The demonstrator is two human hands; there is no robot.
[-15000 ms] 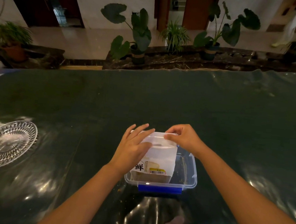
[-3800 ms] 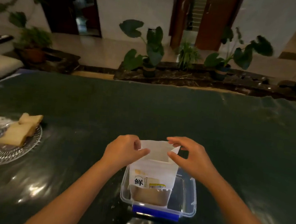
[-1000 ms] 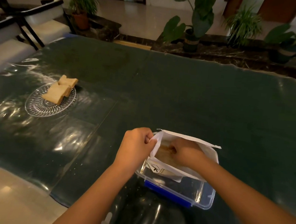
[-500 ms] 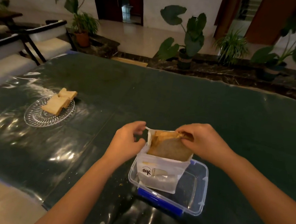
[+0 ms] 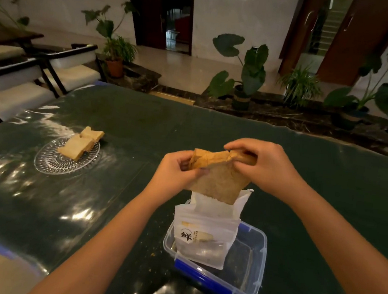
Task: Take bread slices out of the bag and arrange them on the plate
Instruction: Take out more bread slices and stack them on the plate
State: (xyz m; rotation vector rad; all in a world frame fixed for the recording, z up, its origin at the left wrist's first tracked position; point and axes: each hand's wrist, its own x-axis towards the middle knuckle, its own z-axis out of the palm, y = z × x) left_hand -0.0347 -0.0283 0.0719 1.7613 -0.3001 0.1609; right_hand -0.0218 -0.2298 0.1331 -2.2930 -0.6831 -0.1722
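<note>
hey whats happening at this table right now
A person is lifting a bread slice out of a white bag, gripping its top crust with the left hand and right hand. The bag stands in a clear plastic container. Off to the left, a glass plate holds other slices.

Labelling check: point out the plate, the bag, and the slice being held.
plate (image 5: pixel 51 165): head view, bare glass at its near-left rim.
bag (image 5: pixel 204 230): head view, printed front panel.
slice (image 5: pixel 217 184): head view, middle of its flat face, between both hands.
</note>
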